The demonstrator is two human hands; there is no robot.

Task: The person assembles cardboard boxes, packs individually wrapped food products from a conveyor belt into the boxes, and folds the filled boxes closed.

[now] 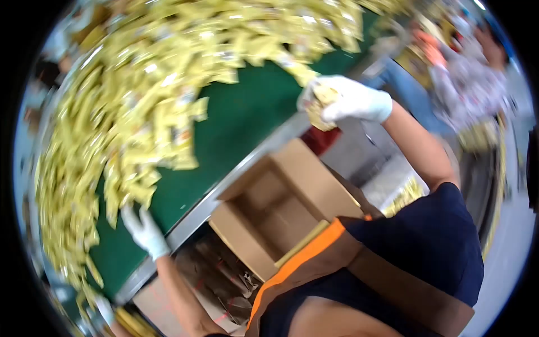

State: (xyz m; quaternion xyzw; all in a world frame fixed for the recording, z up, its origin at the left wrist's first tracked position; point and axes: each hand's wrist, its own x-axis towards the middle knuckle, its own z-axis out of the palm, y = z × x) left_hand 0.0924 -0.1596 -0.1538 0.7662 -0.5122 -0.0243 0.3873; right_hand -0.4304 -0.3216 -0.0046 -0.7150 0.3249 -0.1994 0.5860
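My right hand (pixel 343 100), in a white glove, is closed around yellow packets (pixel 324 94) above the near edge of the green conveyor belt (pixel 238 109). Their exact number is hard to make out. My left hand (pixel 145 231), also gloved, lies over the belt with fingers stretched apart, its fingertips at the edge of a large heap of shiny yellow packets (pixel 174 121). Between my arms, against the belt's metal rail (pixel 216 188), stands an open cardboard box (pixel 275 208), its visible inside bare brown.
At the upper right a co-worker (pixel 469 84) in patterned sleeves sits or bends near more packets. Another gloved hand (pixel 105 309) shows at the lower left. Loose yellow packets (pixel 409 196) fill a container by my right elbow. Dark brown material (pixel 216 275) lies below the rail.
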